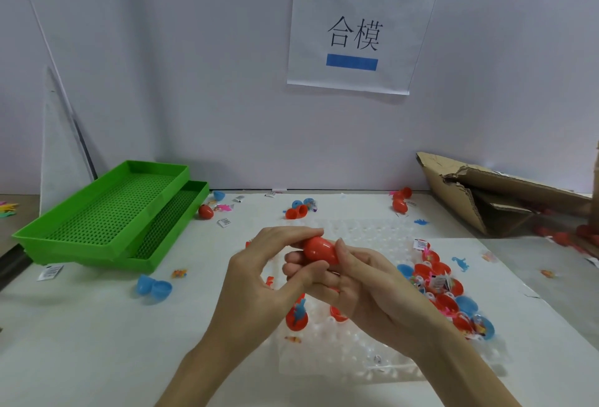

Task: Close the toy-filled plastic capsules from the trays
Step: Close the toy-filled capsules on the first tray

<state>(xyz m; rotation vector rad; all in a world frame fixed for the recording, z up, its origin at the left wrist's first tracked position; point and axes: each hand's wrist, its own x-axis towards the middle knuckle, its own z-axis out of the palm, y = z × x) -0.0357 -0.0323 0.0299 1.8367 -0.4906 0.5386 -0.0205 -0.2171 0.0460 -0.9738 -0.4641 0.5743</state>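
1. Looking down from the head camera, we see both hands raised over the clear tray [366,354], sharing one red capsule [319,252].
2. Our left hand [259,280] curls around it, fingers on top and thumb beneath (the seam is hidden, so we cannot tell whether it is fully closed).
3. Our right hand [366,286] pinches its other end, thumb upright against the shell.
4. Open capsules with toys [453,296] crowd the tray's right side.
5. Two stacked green trays [110,215] sit far left; a torn cardboard box [486,199] lies far right.
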